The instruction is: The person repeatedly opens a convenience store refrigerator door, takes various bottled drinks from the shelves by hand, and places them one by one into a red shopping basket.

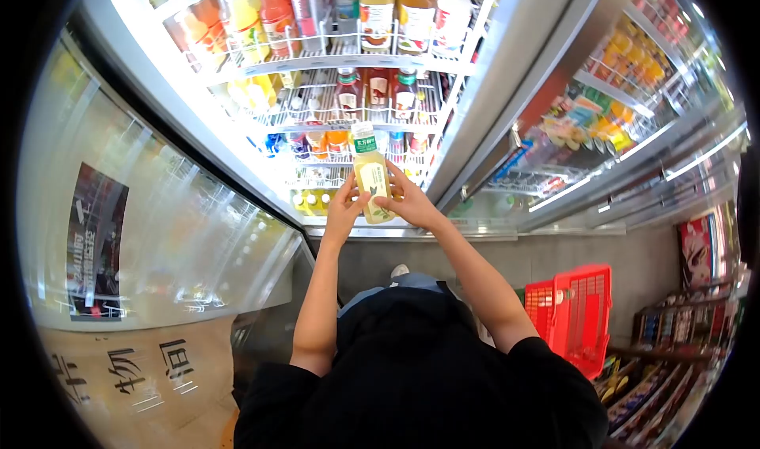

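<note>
A bottle of pale yellow drink (370,172) with a white cap and a green band near its top is held up in front of an open drinks fridge. My left hand (347,204) closes on its lower left side. From the right, my right hand (410,200) grips the same bottle, its thumb across the lower front. The bottle stands nearly upright, tilted slightly. Behind it, wire shelves (332,63) carry rows of bottled drinks, among them an orange juice bottle (416,18) and a dark red bottle (347,93).
The fridge's glass door (174,235) stands open on the left. A closed glass door (602,109) fronts more drinks on the right. A red shopping basket (582,318) is near my right elbow, and shelves of packaged goods (665,382) stand at the lower right.
</note>
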The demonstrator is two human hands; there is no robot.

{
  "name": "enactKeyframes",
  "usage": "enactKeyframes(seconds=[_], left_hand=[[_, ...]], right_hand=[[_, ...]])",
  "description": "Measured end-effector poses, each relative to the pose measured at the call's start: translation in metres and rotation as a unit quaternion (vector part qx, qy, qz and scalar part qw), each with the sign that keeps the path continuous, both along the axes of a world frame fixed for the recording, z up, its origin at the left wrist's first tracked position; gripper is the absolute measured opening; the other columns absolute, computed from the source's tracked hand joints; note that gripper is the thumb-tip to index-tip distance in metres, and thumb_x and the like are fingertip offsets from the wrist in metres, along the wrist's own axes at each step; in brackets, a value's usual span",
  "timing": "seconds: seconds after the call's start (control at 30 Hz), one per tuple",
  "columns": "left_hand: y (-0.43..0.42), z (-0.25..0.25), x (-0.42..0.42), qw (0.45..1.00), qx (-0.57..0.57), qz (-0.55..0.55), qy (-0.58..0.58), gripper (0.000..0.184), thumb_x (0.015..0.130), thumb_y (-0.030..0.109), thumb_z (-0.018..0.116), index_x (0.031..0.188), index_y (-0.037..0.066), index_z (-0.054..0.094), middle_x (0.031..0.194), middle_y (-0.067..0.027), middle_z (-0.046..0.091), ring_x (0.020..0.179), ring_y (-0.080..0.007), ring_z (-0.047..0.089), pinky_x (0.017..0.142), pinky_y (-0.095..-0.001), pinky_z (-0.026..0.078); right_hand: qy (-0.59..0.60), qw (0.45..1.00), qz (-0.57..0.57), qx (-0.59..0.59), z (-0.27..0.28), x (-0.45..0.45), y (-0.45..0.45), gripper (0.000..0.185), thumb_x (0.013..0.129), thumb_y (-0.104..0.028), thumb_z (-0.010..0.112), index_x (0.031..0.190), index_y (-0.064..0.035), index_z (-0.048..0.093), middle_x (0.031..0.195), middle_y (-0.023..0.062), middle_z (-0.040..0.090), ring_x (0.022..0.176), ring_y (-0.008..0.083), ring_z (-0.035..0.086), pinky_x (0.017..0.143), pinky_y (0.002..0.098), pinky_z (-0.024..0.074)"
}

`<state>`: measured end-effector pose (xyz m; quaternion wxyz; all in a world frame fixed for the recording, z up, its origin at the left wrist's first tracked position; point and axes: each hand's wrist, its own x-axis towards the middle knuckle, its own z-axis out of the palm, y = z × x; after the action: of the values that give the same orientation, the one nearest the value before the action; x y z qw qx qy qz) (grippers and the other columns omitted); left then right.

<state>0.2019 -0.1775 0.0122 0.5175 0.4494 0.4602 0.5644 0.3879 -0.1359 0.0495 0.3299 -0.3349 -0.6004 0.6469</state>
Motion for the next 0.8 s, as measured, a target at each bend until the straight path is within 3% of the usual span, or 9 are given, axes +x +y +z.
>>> enactKeyframes(seconds=[0.07,0.13,0.33,0.53,0.73,0.8], left_hand=[[-0.009,-0.001,0.007,0.999,-0.010,-0.035,0.006,0.072,0.090,0.021,0.068,0.149,0.002,0.032,0.125,-0.0097,0.057,0.101,-0.0129,0.058,0.087,-0.0270,0.048],[-0.020,0.005,0.016,0.999,0.010,-0.046,0.028,0.073,0.091,0.021,0.068,0.150,0.002,0.030,0.122,-0.0090,0.058,0.099,-0.0124,0.058,0.085,-0.0264,0.048],[-0.064,0.015,0.035,0.994,-0.028,-0.095,0.050,0.066,0.090,0.017,0.067,0.148,0.005,0.038,0.122,-0.0084,0.058,0.100,-0.0121,0.057,0.082,-0.0271,0.050],[-0.091,0.018,0.080,0.983,0.030,-0.177,0.040,0.066,0.090,0.017,0.066,0.148,0.007,0.038,0.126,-0.0085,0.057,0.103,-0.0139,0.058,0.074,-0.0251,0.053],[-0.112,0.019,0.129,0.968,-0.004,-0.251,0.013,0.064,0.090,0.017,0.066,0.146,0.004,0.040,0.127,-0.0090,0.056,0.104,-0.0154,0.059,0.079,-0.0270,0.053],[-0.117,0.017,0.145,0.965,0.032,-0.259,0.035,0.064,0.090,0.018,0.066,0.146,0.005,0.040,0.127,-0.0092,0.057,0.104,-0.0163,0.059,0.082,-0.0292,0.052]], right_hand=[[-0.003,1.000,-0.023,0.007,0.005,0.010,-0.016,0.089,0.087,-0.013,0.072,0.155,-0.0139,0.015,0.136,0.0164,0.053,0.117,0.0232,0.055,0.096,0.0376,0.0478],[-0.022,0.999,-0.028,0.017,0.010,0.020,-0.034,0.088,0.088,-0.012,0.069,0.156,-0.0163,0.014,0.136,0.0171,0.052,0.119,0.0282,0.055,0.095,0.0393,0.0488],[0.046,0.994,-0.095,-0.010,0.003,0.043,-0.104,0.085,0.090,-0.012,0.067,0.156,-0.0170,0.014,0.139,0.0152,0.050,0.123,0.0253,0.053,0.097,0.0398,0.0476],[0.099,0.976,-0.195,-0.008,0.002,0.077,-0.164,0.085,0.088,-0.008,0.069,0.155,-0.0125,0.017,0.141,0.0174,0.048,0.124,0.0255,0.053,0.098,0.0377,0.0481],[0.078,0.955,-0.285,-0.015,0.000,0.118,-0.212,0.085,0.088,-0.007,0.069,0.155,-0.0132,0.017,0.141,0.0175,0.048,0.126,0.0257,0.052,0.099,0.0403,0.0474],[0.088,0.949,-0.302,-0.017,-0.001,0.133,-0.226,0.085,0.088,-0.007,0.069,0.155,-0.0136,0.017,0.141,0.0171,0.048,0.127,0.0257,0.051,0.100,0.0410,0.0471]])
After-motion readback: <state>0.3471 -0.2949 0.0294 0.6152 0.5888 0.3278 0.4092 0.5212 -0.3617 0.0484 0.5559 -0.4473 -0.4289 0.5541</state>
